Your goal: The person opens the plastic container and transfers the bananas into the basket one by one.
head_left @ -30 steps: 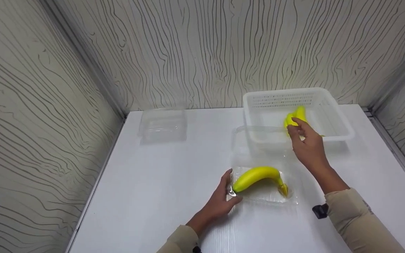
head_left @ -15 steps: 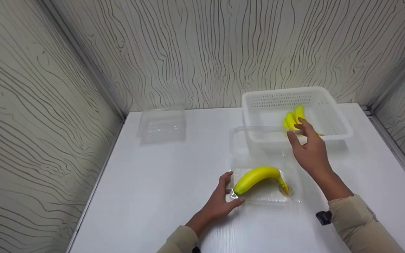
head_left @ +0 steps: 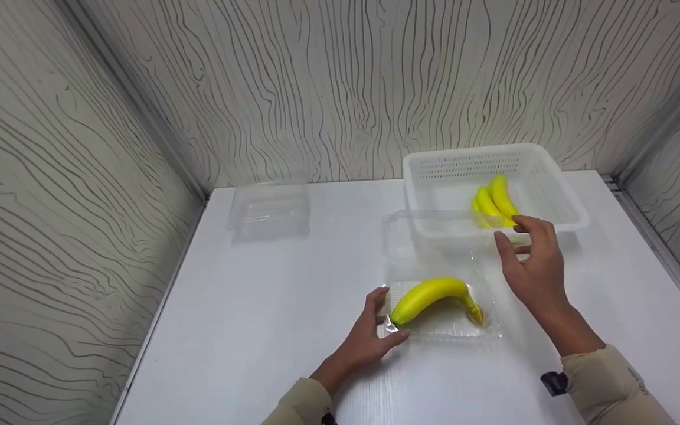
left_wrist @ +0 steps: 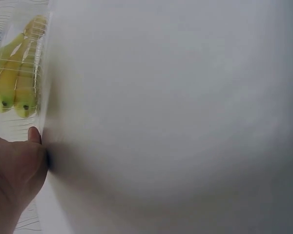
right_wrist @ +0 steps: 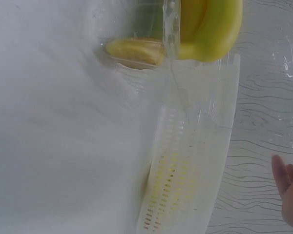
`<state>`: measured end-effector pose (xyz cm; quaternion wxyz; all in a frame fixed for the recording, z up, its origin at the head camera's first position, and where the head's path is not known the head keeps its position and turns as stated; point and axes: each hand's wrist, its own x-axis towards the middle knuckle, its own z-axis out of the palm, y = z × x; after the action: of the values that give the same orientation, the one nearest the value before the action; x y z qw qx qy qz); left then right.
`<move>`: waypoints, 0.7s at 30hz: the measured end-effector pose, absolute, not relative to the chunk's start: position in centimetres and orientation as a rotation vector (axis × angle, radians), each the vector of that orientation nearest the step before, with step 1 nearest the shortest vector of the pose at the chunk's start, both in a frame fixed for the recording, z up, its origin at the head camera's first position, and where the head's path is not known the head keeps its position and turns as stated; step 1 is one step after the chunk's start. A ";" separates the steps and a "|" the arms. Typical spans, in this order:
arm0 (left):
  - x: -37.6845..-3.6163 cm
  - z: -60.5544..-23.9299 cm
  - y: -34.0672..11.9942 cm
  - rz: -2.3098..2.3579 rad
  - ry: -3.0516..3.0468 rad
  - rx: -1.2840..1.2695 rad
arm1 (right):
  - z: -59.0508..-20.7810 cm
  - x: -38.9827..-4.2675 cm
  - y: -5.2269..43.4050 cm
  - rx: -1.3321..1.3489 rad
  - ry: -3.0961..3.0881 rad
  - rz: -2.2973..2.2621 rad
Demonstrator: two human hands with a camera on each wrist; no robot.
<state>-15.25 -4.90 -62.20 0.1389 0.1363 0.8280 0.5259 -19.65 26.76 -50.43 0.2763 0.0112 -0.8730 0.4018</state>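
Setting: a white table is enclosed by walls papered in a wavy wood-grain pattern.
Clamshell box: a clear plastic clamshell box lies open near the table's middle, its lid raised at the far side, against the basket.
Banana: a single yellow banana is seen lying in the box's tray, its long axis running left to right across the view, the blunt end toward the left hand and the stem end to the right.
Left hand: the left hand is set at the tray's left edge, fingers and thumb curled about the corner of the box so that it is held down.
Right hand: the right hand is held above the table just right of the lid, its fingers loosely spread with nothing held; the fingertips are seen at the basket's front rim, and whether the lid is touched cannot be told.
Basket: a white slotted basket stands at the far right, with a small bunch of bananas inside.
Key relation: the lid lies just left of the right hand, which is the nearer; the left hand is well apart from it.
Spare box: a second clear box is seen at the far left, shut.
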 end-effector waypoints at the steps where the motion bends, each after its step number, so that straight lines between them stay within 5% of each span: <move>1: -15.3 -62.2 -4.9 1.522 2.391 0.395 | -50.5 -19.4 26.8 0.038 -2.315 1.072; 21: -15.2 -62.1 -4.8 1.555 2.376 0.368 | -53.9 -17.9 24.1 0.776 -2.489 0.652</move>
<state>-15.22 -4.77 -62.13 0.1386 0.1273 0.8219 0.5376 -17.85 24.08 -53.86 0.2248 0.2815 -0.9024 0.2365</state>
